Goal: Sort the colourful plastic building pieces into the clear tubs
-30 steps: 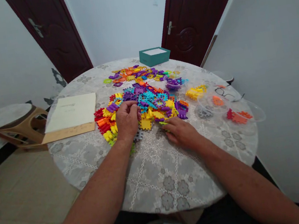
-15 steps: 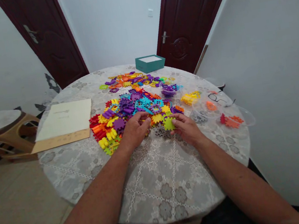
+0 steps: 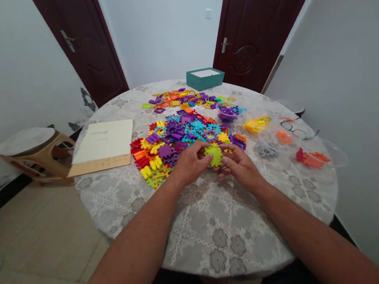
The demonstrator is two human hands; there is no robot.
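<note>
Between my two hands is a lime-green toothed building piece (image 3: 215, 155), flat and squarish. My left hand (image 3: 192, 162) pinches its left edge with thumb and fingers. On the right edge, the thumb and fingers of my right hand (image 3: 240, 165) grip the same piece. Just beyond my hands lies a big pile of mixed plastic building pieces (image 3: 188, 130) in purple, blue, red, yellow and orange. The pile's near pieces are partly hidden behind my hands.
A second heap of pieces (image 3: 183, 99) lies farther back, near a green box (image 3: 205, 79). Clear bowls with sorted pieces, including a purple lot (image 3: 228, 113), stand to the right by some eyeglasses (image 3: 297, 128). Cream paper (image 3: 104, 140) lies on the left.
My left hand has come over to the lime-green piece and taken its left edge; before, only my right hand held it. The view has swung a little to the left.
</note>
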